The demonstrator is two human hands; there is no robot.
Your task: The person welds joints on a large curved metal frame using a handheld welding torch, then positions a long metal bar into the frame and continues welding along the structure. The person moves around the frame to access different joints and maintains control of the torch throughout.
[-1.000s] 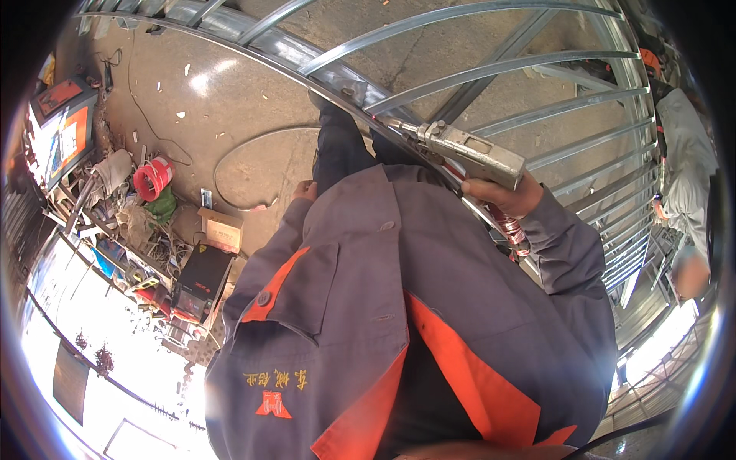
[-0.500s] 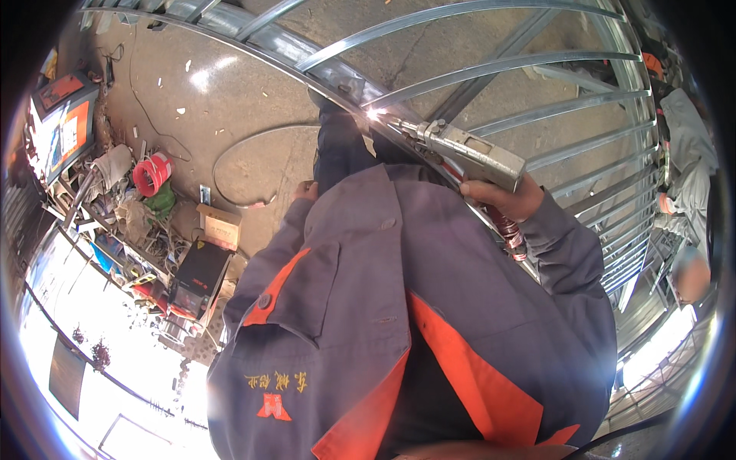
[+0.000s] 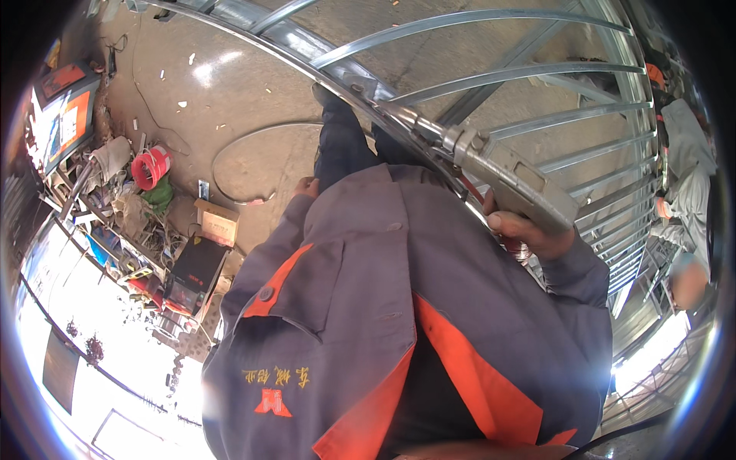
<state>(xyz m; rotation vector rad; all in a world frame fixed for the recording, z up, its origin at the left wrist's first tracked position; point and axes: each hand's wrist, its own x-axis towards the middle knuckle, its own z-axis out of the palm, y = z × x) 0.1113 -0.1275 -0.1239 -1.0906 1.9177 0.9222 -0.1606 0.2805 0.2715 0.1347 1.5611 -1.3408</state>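
Observation:
My right hand is closed round the handle of a grey metal welding gun. The gun points up and left, its narrow nozzle lying over the long rail of a shiny metal frame. No light shows at the nozzle end. Most of the handle is hidden by the gun's body and my fingers. Low by my thigh, my left hand rests beside the dark trouser leg; its fingers are too small and partly hidden to read.
Curved bars of the frame spread to the right. A hose loops on the floor. At left are a red bucket, an open cardboard box, a black case and clutter. Another person in grey is at far right.
The bright spark at the nozzle has gone out. My right hand and the welding gun have shifted right and a little nearer to me. My left hand has hardly moved.

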